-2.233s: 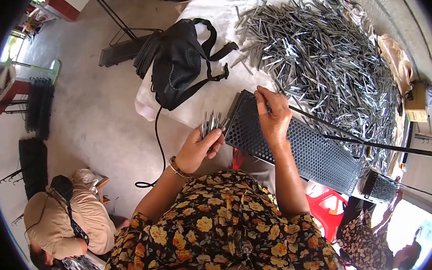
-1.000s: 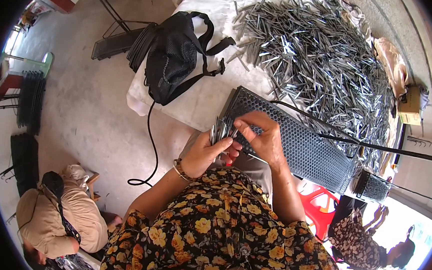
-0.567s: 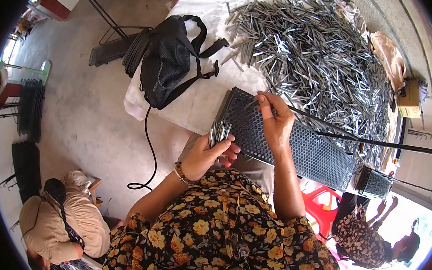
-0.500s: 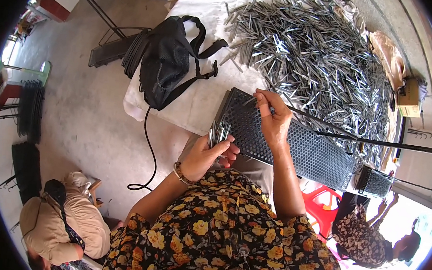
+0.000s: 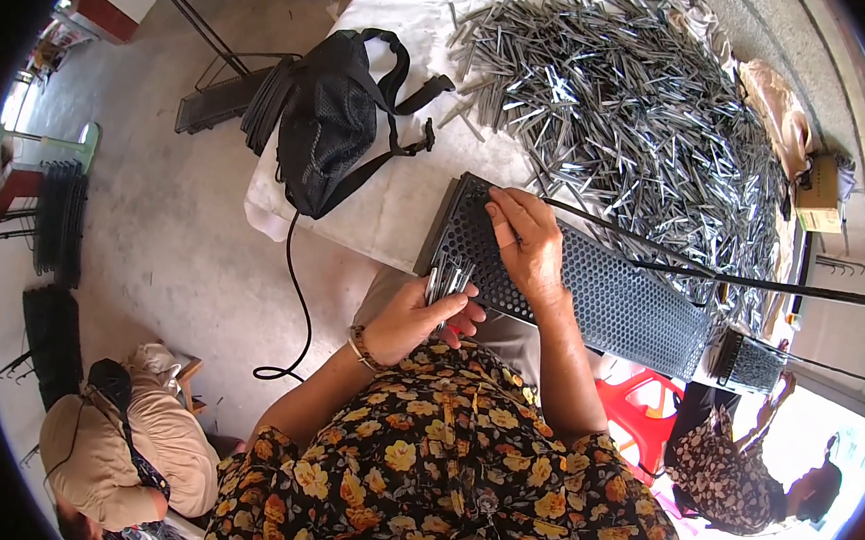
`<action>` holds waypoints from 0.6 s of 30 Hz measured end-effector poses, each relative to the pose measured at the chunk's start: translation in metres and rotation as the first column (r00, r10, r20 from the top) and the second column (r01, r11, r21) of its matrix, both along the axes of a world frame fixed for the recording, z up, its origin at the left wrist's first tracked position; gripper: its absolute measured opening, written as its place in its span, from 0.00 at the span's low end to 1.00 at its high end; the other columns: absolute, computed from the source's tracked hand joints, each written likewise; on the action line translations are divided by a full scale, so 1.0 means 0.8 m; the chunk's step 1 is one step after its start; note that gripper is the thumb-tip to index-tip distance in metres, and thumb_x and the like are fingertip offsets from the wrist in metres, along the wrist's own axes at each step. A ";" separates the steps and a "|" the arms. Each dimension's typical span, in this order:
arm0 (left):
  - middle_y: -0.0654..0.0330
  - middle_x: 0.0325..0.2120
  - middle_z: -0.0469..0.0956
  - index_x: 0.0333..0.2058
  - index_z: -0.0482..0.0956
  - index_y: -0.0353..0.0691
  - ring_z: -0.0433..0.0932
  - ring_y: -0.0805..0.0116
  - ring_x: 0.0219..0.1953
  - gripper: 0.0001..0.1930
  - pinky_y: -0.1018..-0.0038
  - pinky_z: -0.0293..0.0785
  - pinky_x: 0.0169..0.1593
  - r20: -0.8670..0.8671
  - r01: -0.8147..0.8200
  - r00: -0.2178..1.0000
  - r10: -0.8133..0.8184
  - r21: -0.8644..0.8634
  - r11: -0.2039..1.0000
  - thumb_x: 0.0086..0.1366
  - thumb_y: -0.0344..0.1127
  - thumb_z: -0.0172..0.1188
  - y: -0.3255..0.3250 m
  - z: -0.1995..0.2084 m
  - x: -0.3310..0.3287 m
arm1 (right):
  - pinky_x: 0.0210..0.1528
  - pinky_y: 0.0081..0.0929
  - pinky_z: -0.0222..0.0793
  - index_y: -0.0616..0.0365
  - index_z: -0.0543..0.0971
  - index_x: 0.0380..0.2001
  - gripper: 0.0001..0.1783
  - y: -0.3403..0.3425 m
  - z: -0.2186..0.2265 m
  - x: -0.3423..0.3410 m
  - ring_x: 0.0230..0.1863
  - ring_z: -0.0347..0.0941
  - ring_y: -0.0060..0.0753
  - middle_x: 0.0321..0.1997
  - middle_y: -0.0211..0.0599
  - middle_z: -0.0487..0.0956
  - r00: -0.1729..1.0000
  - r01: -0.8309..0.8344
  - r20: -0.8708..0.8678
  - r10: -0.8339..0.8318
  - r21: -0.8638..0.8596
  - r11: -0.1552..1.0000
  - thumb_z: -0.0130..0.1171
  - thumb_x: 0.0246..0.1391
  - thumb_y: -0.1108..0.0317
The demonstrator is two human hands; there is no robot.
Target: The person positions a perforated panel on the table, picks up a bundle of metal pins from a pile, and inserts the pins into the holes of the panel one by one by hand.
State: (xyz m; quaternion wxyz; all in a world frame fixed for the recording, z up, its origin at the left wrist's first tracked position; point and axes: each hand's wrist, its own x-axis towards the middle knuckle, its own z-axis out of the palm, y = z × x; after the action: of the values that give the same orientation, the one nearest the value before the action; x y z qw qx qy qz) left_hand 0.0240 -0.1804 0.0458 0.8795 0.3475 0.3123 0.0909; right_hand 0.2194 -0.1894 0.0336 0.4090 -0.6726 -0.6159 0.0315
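Note:
A bundle of thin, silvery-grey metal-looking strips (image 5: 448,277) sticks up from my left hand (image 5: 407,318), whose fingers are wrapped round it. Just right of it lies a long black panel full of round holes (image 5: 630,314), slanting from the table's near edge down to the right. My right hand (image 5: 530,245) is over the panel's upper left end, fingertips bent together against its surface. What those fingertips hold, if anything, is hidden. Beyond the panel spreads a big heap of similar loose strips (image 5: 624,113).
A black bag with straps (image 5: 332,128) lies on the white-covered table (image 5: 396,217), its cord hanging to the floor. A dark rod (image 5: 802,290) crosses on the right. A red plastic chair (image 5: 648,416) and one person (image 5: 729,471) are lower right; another person (image 5: 140,440) sits lower left.
My right hand has come down and left onto the panel; the strip that showed at its fingertips is out of sight. My left hand, with the bundle, has shifted slightly right.

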 end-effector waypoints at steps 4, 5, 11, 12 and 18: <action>0.55 0.35 0.78 0.47 0.69 0.33 0.78 0.71 0.34 0.15 0.78 0.77 0.32 -0.018 0.010 1.000 -0.011 -0.007 1.000 0.68 0.37 0.50 0.001 0.001 0.000 | 0.42 0.33 0.68 0.60 0.80 0.36 0.10 0.001 0.001 0.001 0.38 0.74 0.42 0.38 0.38 0.78 0.998 0.064 0.019 -0.064 -0.004 0.998 0.61 0.49 0.72; 0.55 0.35 0.78 0.47 0.69 0.33 0.78 0.71 0.34 0.15 0.78 0.77 0.31 -0.017 0.010 1.000 -0.010 -0.002 1.000 0.68 0.37 0.50 0.001 0.000 0.000 | 0.42 0.33 0.68 0.60 0.80 0.36 0.10 0.002 0.001 0.000 0.38 0.74 0.42 0.38 0.38 0.78 0.998 0.064 0.019 -0.064 -0.007 0.998 0.61 0.49 0.72; 0.55 0.35 0.78 0.47 0.69 0.33 0.78 0.71 0.33 0.15 0.78 0.77 0.32 -0.004 0.007 1.000 -0.007 0.012 1.000 0.68 0.37 0.50 -0.002 0.001 0.000 | 0.42 0.32 0.65 0.59 0.81 0.35 0.09 -0.003 0.002 0.002 0.37 0.73 0.39 0.37 0.36 0.78 0.996 0.049 0.076 -0.050 0.022 0.999 0.61 0.49 0.71; 0.55 0.35 0.78 0.47 0.69 0.33 0.78 0.71 0.33 0.15 0.78 0.77 0.32 -0.004 0.006 1.000 -0.006 0.011 1.000 0.68 0.37 0.50 -0.003 0.002 0.001 | 0.41 0.32 0.65 0.59 0.81 0.35 0.09 -0.004 0.000 0.002 0.36 0.73 0.38 0.37 0.36 0.78 0.996 0.063 0.070 -0.064 0.019 0.998 0.61 0.49 0.71; 0.53 0.35 0.79 0.45 0.71 0.32 0.79 0.71 0.33 0.13 0.77 0.77 0.30 -0.012 -0.007 1.000 0.006 -0.037 0.999 0.68 0.35 0.49 -0.005 0.004 0.006 | 0.40 0.32 0.65 0.59 0.81 0.33 0.08 -0.003 -0.001 -0.007 0.36 0.72 0.37 0.36 0.35 0.78 0.986 0.102 0.131 -0.104 0.022 0.995 0.62 0.48 0.71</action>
State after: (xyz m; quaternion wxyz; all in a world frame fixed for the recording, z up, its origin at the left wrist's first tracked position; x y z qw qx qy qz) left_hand 0.0288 -0.1843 0.0491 0.8836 0.3306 0.3203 0.0859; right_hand 0.2141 -0.1919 0.0331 0.3735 -0.7010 -0.6063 -0.0390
